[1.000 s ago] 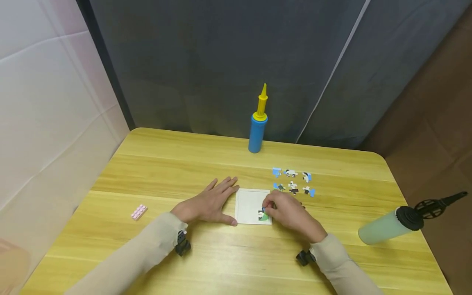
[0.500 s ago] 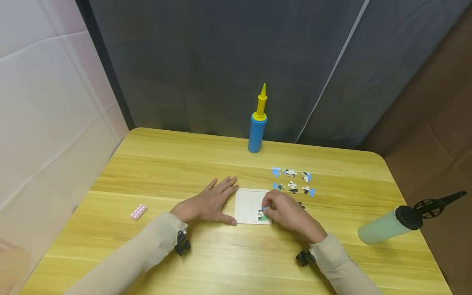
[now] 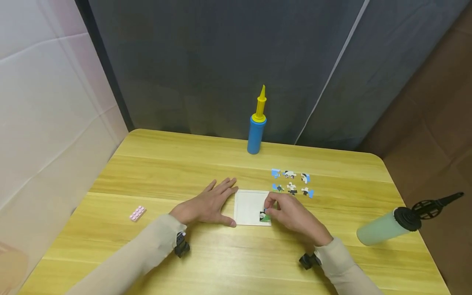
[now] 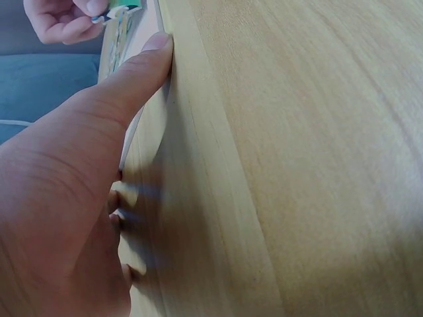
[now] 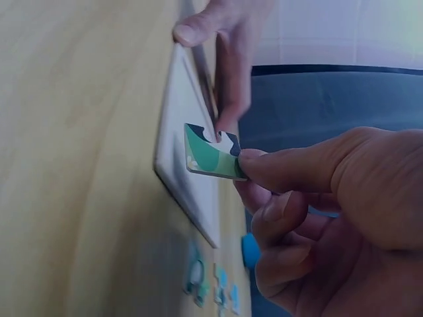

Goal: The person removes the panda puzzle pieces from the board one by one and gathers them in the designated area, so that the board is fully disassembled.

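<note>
My right hand (image 3: pixel 291 213) pinches a green, black and white jigsaw puzzle piece (image 5: pixel 208 155) between thumb and fingers. In the right wrist view the piece is held off the white puzzle tray (image 5: pixel 188 99), over the tray's near right corner in the head view. My left hand (image 3: pixel 210 205) rests beside the tray with fingers spread, its thumb and fingertips along the left edge. Several loose puzzle pieces (image 3: pixel 291 188) in blue, white and black lie on the table beyond the right hand, in two rows.
A blue and yellow hand pump (image 3: pixel 256 133) stands near the table's back edge. At the right lies a pale green bottle (image 3: pixel 380 227) with a black cap. A pink toy brick (image 3: pixel 138 213) lies at the left of the wooden table (image 3: pixel 236 262).
The right hand has shifted slightly, still pinching the piece. A dark piece that showed beside that hand is out of sight now. My left hand stays at the tray's edge.
</note>
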Tool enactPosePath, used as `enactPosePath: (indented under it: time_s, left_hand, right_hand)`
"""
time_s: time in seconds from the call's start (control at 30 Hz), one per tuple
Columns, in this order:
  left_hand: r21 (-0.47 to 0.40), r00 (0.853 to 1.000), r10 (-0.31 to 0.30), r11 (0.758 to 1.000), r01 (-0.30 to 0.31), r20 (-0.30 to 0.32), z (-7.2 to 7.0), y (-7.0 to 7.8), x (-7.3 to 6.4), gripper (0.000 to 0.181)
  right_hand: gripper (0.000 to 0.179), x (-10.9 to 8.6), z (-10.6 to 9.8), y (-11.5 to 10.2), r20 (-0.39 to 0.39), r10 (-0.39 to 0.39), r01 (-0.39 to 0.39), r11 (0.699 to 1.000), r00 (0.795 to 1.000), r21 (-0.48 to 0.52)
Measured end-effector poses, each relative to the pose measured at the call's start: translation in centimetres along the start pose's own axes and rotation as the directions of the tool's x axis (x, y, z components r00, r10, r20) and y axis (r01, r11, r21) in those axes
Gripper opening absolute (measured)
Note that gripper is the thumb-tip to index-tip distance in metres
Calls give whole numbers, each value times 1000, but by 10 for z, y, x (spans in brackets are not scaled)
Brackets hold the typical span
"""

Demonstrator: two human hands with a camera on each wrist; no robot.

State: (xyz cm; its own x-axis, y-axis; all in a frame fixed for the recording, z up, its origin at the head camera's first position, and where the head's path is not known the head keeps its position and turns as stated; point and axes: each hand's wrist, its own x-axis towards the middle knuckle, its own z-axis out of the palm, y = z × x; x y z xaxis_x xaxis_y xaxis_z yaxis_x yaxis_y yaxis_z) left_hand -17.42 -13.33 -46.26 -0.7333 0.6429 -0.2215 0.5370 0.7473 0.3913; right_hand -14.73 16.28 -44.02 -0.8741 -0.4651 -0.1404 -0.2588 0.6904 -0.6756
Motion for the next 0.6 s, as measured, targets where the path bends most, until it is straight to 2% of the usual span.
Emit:
enactPosePath:
  time_s: [0.23,0.33,0.6]
  left_hand:
    - [8,1000,9,1000,-9,2,1,1,0,116]
    - [7,1000,11,1000,-11,3,1,1,0,116]
    - [9,1000,4,1000,-4,8,0,2,1,116]
  right_hand:
    - [8,-14,-23,7,-72,50,-52,998,996,-22]
    - [7,-19,-36,14,-120,83,-88,995,989,-39]
    - [5,-38,-70,31,-180,140,-161,981,974,-104]
